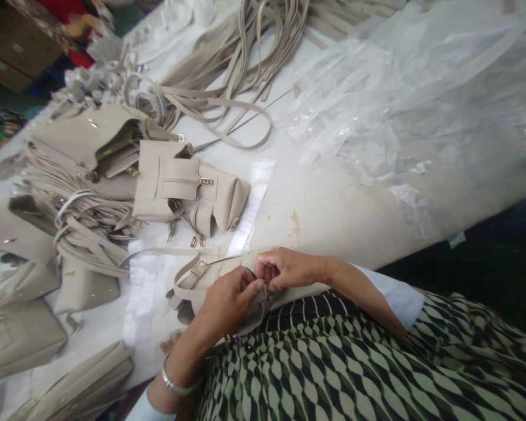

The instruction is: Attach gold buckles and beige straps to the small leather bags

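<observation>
A beige handbag (221, 266) lies at the table's near edge, right in front of my body, with a strap and a metal buckle (199, 268) at its left end. My left hand (232, 295) is closed over the bag, thumb and fingers pinched at its edge. Close against it, my right hand (284, 270) is also closed, fingers curled and fingertips meeting the left thumb near a small metal fitting. What the right fingertips pinch is hidden. Just beyond my hands sits another beige bag (182, 187) with a flap, metal clasp and hanging clips.
Bundled beige straps (92, 225) and several more bags (17, 339) cover the left side. Long loose straps (254, 52) lie at the back. Crumpled clear plastic (377, 117) spreads over the right. White strips (252, 204) lie on the table (315, 216). Another person's arm (76, 26) shows at upper left.
</observation>
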### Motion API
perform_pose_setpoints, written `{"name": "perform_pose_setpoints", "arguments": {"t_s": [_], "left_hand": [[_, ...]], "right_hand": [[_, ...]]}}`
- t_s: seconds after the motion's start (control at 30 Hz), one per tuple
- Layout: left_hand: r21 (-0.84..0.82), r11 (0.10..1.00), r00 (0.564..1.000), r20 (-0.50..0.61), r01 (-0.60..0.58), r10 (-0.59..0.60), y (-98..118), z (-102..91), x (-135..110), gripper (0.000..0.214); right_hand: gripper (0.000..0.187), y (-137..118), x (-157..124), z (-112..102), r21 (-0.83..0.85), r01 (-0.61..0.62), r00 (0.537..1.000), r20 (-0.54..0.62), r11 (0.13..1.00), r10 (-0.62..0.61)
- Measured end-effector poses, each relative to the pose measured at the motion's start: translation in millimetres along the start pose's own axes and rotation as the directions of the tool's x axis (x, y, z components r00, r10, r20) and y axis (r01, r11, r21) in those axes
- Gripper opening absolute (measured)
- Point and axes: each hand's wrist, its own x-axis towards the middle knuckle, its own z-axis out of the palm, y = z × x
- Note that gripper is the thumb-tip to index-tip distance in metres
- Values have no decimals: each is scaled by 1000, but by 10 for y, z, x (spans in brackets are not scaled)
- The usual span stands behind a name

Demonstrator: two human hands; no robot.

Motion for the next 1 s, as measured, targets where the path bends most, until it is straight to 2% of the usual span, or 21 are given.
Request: {"name": "perform_pose_setpoints", "arguments": {"t_s": [0.13,0.27,0.4,0.47,0.57,0.7,1.0], "left_hand": [[52,999,998,-58,-5,8,15,28,107,31],[8,999,999,-21,-43,43,9,77,131,25],[-106,993,998,25,-58,61,-3,99,111,31],[-115,992,999,18,-43,45,0,103,128,35],[-111,994,999,-31,-11,8,5,119,178,38],[-96,995,990,-133,28,-40,-2,160,208,28],[-6,999,996,-80,-37,36,-49,153,178,23]], "right_hand": [[24,-1,36,-12,-67,14,1000,-6,998,-15],[32,101,15,-18,179,-155,987,0,972,158],[36,126,-2,-41,269,-307,951,55,913,304],[35,68,19,-24,313,-345,935,31,885,353],[38,-39,57,41,356,-363,908,-72,861,412],[43,-68,27,112,343,-387,878,-147,856,455],[39,159,-59,102,174,-392,898,-141,903,417]]}}
